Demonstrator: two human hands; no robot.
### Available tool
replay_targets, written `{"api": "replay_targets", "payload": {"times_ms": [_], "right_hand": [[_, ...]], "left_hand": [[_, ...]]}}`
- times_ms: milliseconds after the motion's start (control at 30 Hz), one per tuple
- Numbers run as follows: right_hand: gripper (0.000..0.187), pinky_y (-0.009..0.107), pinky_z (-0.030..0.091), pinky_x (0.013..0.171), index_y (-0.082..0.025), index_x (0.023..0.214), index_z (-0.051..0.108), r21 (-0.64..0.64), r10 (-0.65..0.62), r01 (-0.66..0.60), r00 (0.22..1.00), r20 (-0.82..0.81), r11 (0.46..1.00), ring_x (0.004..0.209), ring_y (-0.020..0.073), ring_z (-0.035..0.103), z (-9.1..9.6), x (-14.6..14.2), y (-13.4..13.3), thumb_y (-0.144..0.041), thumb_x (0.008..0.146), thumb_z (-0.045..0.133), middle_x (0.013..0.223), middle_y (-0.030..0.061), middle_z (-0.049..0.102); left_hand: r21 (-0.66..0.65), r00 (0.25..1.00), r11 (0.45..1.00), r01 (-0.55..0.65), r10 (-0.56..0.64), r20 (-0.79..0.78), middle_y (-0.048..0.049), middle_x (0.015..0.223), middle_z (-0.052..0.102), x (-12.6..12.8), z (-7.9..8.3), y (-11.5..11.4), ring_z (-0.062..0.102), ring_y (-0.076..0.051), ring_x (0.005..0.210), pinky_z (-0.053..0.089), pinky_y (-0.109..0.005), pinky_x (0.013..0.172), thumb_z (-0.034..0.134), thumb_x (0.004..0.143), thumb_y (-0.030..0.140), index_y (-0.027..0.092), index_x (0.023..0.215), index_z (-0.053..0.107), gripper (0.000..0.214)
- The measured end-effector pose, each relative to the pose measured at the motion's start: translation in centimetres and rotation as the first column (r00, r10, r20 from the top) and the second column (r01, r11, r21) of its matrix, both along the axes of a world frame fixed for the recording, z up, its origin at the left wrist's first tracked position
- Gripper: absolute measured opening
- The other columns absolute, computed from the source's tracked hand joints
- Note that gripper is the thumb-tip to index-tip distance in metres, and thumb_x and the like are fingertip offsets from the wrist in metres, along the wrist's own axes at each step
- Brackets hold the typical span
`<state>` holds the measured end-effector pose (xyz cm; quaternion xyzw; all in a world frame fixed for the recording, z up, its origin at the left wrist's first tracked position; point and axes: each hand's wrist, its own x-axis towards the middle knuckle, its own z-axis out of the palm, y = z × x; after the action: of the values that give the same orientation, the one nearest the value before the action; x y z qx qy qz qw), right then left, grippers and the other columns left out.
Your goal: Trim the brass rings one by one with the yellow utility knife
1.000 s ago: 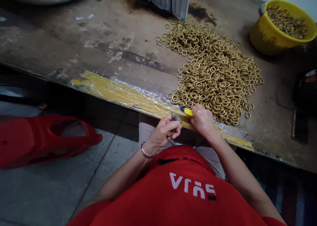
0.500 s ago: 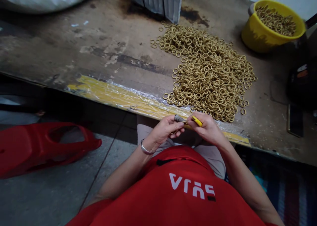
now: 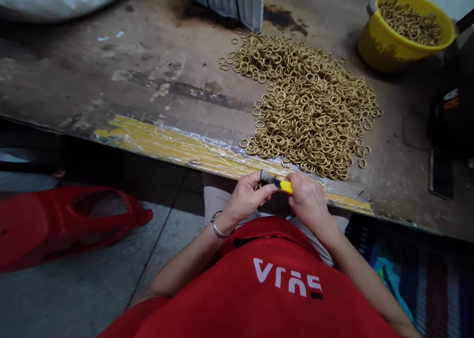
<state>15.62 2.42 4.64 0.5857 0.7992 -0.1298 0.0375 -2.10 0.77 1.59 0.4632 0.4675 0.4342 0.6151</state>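
Note:
Over the table's front edge, my right hand [image 3: 308, 197] is closed round a yellow-handled knife [image 3: 286, 186], its dark end pointing left. That end meets the thumb and wrapped index finger of my left hand [image 3: 246, 196]. Dark grey wrapping [image 3: 265, 176] covers this fingertip. My left fingers are closed, with a bit of a gold-coloured ring showing between them; how many rings they hold is hidden. Just beyond both hands lies a wide heap of gold-coloured rings [image 3: 314, 111] on the worn brown table [image 3: 148, 76].
A yellow bucket [image 3: 385, 52] of similar rings stands at the back right. Near the right edge lies a dark phone [image 3: 440, 175]. A grey ribbed panel [image 3: 225, 2] stands behind the heap. Yellow tape [image 3: 166, 143] lines the front edge. At left, a red plastic stool [image 3: 74, 224] lies on the floor.
My right hand has turned, so the knife's yellow handle now lies more level and shows more fully, with its dark end against the left fingers. The view has shifted slightly.

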Motion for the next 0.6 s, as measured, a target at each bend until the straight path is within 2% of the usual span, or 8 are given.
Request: {"api": "replay_targets", "payload": {"times_ms": [67,133,167,233,300,367,500,600], "right_hand": [[0.024,0.031,0.035,0.064,-0.015,0.105,0.065,-0.025,-0.053,0.056,0.994,0.095,0.998,0.082,0.0230,0.068,-0.1,0.0,1.0,-0.010,0.093,0.046,0.100,0.0125,0.073],[0.020,0.031,0.035,0.064,-0.015,0.101,0.065,-0.010,-0.105,0.107,0.986,0.128,0.994,0.080,0.0230,0.067,-0.4,0.1,2.1,-0.011,0.093,0.048,0.096,0.0127,0.073],[0.018,0.031,0.035,0.065,-0.015,0.100,0.065,0.015,-0.113,0.112,0.988,0.107,0.994,0.081,0.0230,0.067,-0.5,0.2,2.7,-0.012,0.092,0.049,0.095,0.0120,0.073],[0.017,0.030,0.037,0.069,-0.016,0.100,0.066,0.082,-0.076,0.075,0.997,0.012,0.994,0.087,0.0228,0.067,-0.7,0.2,3.6,-0.014,0.091,0.052,0.098,0.0103,0.073],[0.020,0.029,0.038,0.071,-0.017,0.105,0.066,0.136,-0.016,0.025,0.997,-0.071,0.990,0.090,0.0219,0.066,-0.9,-0.3,4.5,-0.014,0.091,0.052,0.104,0.0092,0.071],[0.023,0.029,0.038,0.070,-0.017,0.110,0.066,0.149,0.030,-0.018,0.996,-0.079,0.989,0.089,0.0207,0.065,-1.2,-1.2,5.4,-0.013,0.092,0.052,0.109,0.0086,0.069],[0.026,0.030,0.034,0.062,-0.017,0.108,0.066,0.132,0.092,-0.100,0.993,0.068,0.986,0.079,0.0189,0.064,-1.8,-3.1,6.7,-0.011,0.094,0.046,0.111,0.0095,0.066],[0.029,0.031,0.032,0.060,-0.016,0.106,0.066,0.122,0.104,-0.120,0.987,0.125,0.985,0.076,0.0191,0.064,-2.0,-3.3,7.1,-0.008,0.092,0.042,0.110,0.0113,0.066]], "left_hand": [[0.122,0.997,0.990,0.078,-0.073,-0.040,0.0014,0.064,0.059,0.0,1.2,-0.4,0.052,-0.009,0.059,0.043,-0.021,0.059,0.072,0.083,0.025,0.015,0.071,0.062,0.018],[0.170,0.976,0.961,0.218,-0.214,-0.045,-0.0013,0.071,0.063,0.0,2.1,-1.0,0.056,-0.012,0.068,0.046,-0.024,0.068,0.073,0.081,0.023,0.015,0.069,0.063,0.018],[0.146,0.964,0.953,0.264,-0.263,-0.031,-0.0016,0.072,0.063,0.0,2.4,-1.2,0.055,-0.012,0.069,0.046,-0.024,0.068,0.074,0.081,0.024,0.015,0.069,0.062,0.019],[0.008,0.959,0.961,0.275,-0.275,0.069,0.0000,0.066,0.059,0.0,2.1,-1.3,0.050,-0.010,0.060,0.042,-0.022,0.058,0.073,0.082,0.033,0.015,0.072,0.061,0.024],[-0.171,0.960,0.962,0.214,-0.175,0.218,0.0022,0.061,0.053,-0.2,1.3,-1.1,0.043,-0.007,0.050,0.033,-0.018,0.045,0.072,0.083,0.044,0.016,0.073,0.057,0.033],[-0.282,0.934,0.947,0.151,-0.044,0.355,0.0037,0.059,0.051,-0.5,0.3,-0.6,0.039,-0.006,0.045,0.023,-0.016,0.038,0.073,0.081,0.049,0.017,0.074,0.053,0.039],[-0.324,0.845,0.941,0.097,0.094,0.526,0.0041,0.059,0.051,-1.3,-0.9,0.4,0.042,-0.006,0.044,0.022,-0.014,0.035,0.076,0.078,0.040,0.018,0.077,0.051,0.033],[-0.359,0.822,0.930,0.079,0.143,0.552,-0.0015,0.065,0.060,-1.7,-1.3,0.7,0.050,-0.008,0.047,0.025,-0.015,0.034,0.074,0.077,0.043,0.015,0.075,0.055,0.033]]}}
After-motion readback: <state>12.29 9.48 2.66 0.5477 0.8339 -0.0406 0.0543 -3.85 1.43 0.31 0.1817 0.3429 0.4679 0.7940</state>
